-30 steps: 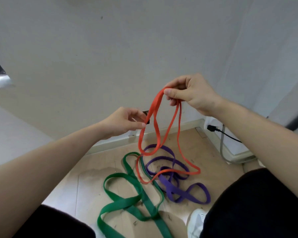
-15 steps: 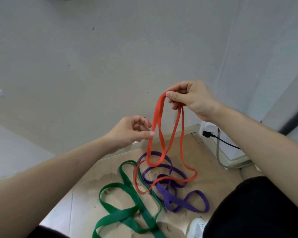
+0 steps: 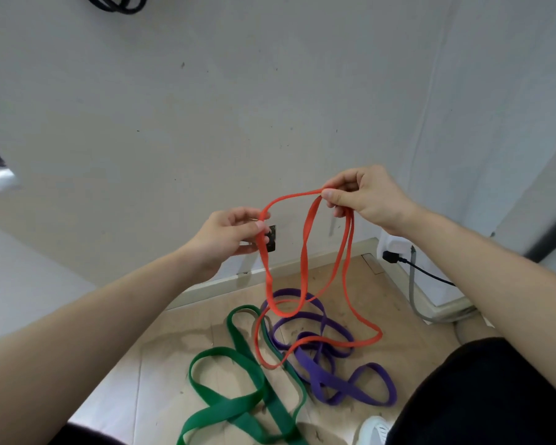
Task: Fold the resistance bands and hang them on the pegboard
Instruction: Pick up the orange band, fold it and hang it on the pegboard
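Two hands, one band: left hand [image 3: 228, 236] and right hand [image 3: 369, 197] both have the orange band [image 3: 283, 313], held up in front of the wall [image 3: 206, 107].
Right side: thumb and fingers are pinching a bunch of orange strands at the top, same grip as a second ago.
Left side: this is the new bit. A second ago it was just hovering by one strand with its fingers curled. Now it's pinching that strand and has drawn it off to the left, so a short orange span is strung between the hands.
What that means: my guess is the fold is properly under way, gathering another loop to lay in with the ones on the right. Nothing's hung yet.
Orange tail: the lowest loops sag over the other two bands. Can't tell if they reach the floor [image 3: 174, 364].
On the floor: green band [image 3: 228, 409] sprawls toward the near edge, with the purple band [image 3: 321, 377] just right of it and strands crossing. Both are untouched.
Far end: the view has tipped up a bit, so some black loops [image 3: 119, 3] now peek in at the wall's top edge. No pegboard in sight.
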Demonstrator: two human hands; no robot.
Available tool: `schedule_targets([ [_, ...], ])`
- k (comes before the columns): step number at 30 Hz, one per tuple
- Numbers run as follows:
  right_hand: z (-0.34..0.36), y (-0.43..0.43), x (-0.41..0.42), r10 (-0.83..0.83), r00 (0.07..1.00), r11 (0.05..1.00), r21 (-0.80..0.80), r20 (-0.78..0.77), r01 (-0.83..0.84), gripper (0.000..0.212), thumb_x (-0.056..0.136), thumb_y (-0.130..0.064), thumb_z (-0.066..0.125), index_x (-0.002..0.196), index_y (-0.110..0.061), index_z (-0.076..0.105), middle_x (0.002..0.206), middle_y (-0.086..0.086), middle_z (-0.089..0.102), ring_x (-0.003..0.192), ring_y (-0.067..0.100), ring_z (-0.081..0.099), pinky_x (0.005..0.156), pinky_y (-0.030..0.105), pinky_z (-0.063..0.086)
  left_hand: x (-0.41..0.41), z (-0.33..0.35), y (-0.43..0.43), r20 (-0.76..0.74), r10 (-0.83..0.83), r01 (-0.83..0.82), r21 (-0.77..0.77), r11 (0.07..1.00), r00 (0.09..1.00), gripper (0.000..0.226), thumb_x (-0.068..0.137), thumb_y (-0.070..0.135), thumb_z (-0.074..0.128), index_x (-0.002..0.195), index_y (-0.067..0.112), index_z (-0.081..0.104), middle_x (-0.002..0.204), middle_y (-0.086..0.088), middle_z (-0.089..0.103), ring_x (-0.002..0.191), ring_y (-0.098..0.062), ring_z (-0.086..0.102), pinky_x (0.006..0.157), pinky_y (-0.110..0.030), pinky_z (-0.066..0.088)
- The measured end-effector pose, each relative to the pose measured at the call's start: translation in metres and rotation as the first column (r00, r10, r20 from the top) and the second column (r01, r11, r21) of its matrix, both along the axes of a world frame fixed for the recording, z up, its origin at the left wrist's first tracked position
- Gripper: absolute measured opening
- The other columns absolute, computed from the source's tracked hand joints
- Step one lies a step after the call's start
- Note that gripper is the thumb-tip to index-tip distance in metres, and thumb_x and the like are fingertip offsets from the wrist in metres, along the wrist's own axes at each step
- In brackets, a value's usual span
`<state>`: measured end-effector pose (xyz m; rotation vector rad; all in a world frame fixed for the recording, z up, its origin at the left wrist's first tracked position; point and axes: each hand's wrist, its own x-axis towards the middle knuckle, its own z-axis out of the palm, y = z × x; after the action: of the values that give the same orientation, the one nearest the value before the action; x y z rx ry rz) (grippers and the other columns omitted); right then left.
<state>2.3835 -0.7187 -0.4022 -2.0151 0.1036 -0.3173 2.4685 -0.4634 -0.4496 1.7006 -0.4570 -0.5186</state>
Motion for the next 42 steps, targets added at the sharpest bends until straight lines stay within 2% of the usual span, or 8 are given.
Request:
schedule_targets([
  [2, -0.003, -0.004, 0.001, -0.012, 1.000, 1.000, 0.013, -0.019, 0.012, 0.001, 0.090, -0.010, 0.072, 0.091, -0.010, 0.073, 0.070, 0.004, 0.073, 0.059, 0.016, 0.067, 0.064, 0.028, 0.057, 0.002, 0.001, 0.002, 0.000, -0.013, 0.013, 0.004, 1.000, 1.000, 0.021, 0.101, 0.010, 0.059, 0.121, 0.011, 0.067, 0.098, -0.008, 0.073, 0.090, -0.022, 0.072, 0.086, -0.038, 0.059],
  [7, -0.004, -0.006, 0.002, 0.005, 1.000, 0.999, 0.054, -0.027, -0.004, 0.008, 0.091, -0.009, 0.071, 0.097, -0.004, 0.073, 0.075, 0.009, 0.072, 0.062, 0.018, 0.068, 0.065, 0.026, 0.057, 0.003, 0.004, 0.007, 0.134, -0.081, 0.059, 0.161, 0.985, 0.988, 0.026, 0.107, 0.010, 0.047, 0.114, 0.018, 0.071, 0.095, -0.001, 0.070, 0.075, -0.011, 0.057, 0.071, -0.018, 0.050],
  [12, -0.002, -0.002, 0.001, 0.079, 0.995, 0.988, 0.138, -0.069, -0.069, 0.008, 0.091, -0.009, 0.070, 0.097, -0.005, 0.073, 0.076, 0.009, 0.073, 0.064, 0.019, 0.068, 0.065, 0.027, 0.057, 0.004, 0.003, 0.011, 0.156, -0.141, 0.105, 0.218, 0.970, 0.978, 0.033, 0.109, 0.010, 0.039, 0.110, 0.019, 0.070, 0.087, 0.001, 0.073, 0.083, -0.009, 0.068, 0.088, -0.023, 0.052],
  [18, 0.003, 0.006, -0.001, 0.138, 0.989, 0.950, 0.289, -0.058, -0.115, 0.010, 0.089, -0.010, 0.069, 0.096, -0.004, 0.072, 0.074, 0.008, 0.071, 0.062, 0.020, 0.066, 0.064, 0.026, 0.057, 0.001, 0.005, 0.012, 0.119, -0.156, 0.129, 0.208, 0.970, 0.981, 0.025, 0.107, 0.012, 0.048, 0.111, 0.017, 0.071, 0.098, 0.000, 0.080, 0.090, -0.007, 0.072, 0.083, -0.016, 0.051],
  [30, 0.007, 0.034, -0.004, 0.257, 0.966, 0.947, 0.208, -0.031, -0.245, 0.009, 0.090, -0.006, 0.069, 0.096, -0.007, 0.074, 0.078, 0.010, 0.073, 0.065, 0.019, 0.067, 0.067, 0.025, 0.057, -0.022, 0.017, -0.009, 0.106, -0.237, 0.235, 0.029, 0.972, 0.966, 0.036, 0.094, 0.029, 0.069, 0.130, 0.027, 0.065, 0.125, 0.008, 0.072, 0.120, -0.013, 0.066, 0.109, -0.040, 0.048],
  [33, 0.006, 0.035, -0.004, 0.262, 0.965, 0.951, 0.180, -0.032, -0.252, 0.010, 0.087, -0.009, 0.071, 0.096, -0.009, 0.075, 0.079, 0.011, 0.074, 0.066, 0.019, 0.067, 0.069, 0.027, 0.058, -0.027, 0.017, -0.013, 0.121, -0.218, 0.215, 0.032, 0.976, 0.968, 0.028, 0.094, 0.025, 0.071, 0.122, 0.020, 0.069, 0.115, 0.002, 0.077, 0.113, -0.012, 0.070, 0.110, -0.041, 0.048],
  [37, 0.006, 0.034, -0.005, 0.253, 0.967, 0.962, 0.116, -0.039, -0.247, 0.012, 0.087, -0.009, 0.073, 0.099, -0.008, 0.074, 0.079, 0.009, 0.074, 0.069, 0.020, 0.068, 0.072, 0.030, 0.058, -0.027, 0.019, -0.012, 0.172, -0.119, 0.122, -0.006, 0.993, 0.978, 0.021, 0.093, 0.026, 0.072, 0.110, 0.013, 0.072, 0.100, -0.013, 0.077, 0.099, -0.030, 0.073, 0.102, -0.052, 0.053],
  [42, 0.004, 0.037, -0.005, 0.320, 0.941, 0.947, 0.017, -0.115, -0.320, 0.016, 0.087, -0.003, 0.074, 0.102, -0.005, 0.071, 0.087, 0.015, 0.073, 0.076, 0.019, 0.071, 0.074, 0.027, 0.060, -0.025, 0.027, -0.010, 0.201, -0.073, 0.085, -0.053, 0.995, 0.977, 0.021, 0.094, 0.027, 0.069, 0.104, 0.010, 0.075, 0.084, -0.009, 0.064, 0.075, -0.014, 0.061, 0.079, -0.030, 0.056],
])
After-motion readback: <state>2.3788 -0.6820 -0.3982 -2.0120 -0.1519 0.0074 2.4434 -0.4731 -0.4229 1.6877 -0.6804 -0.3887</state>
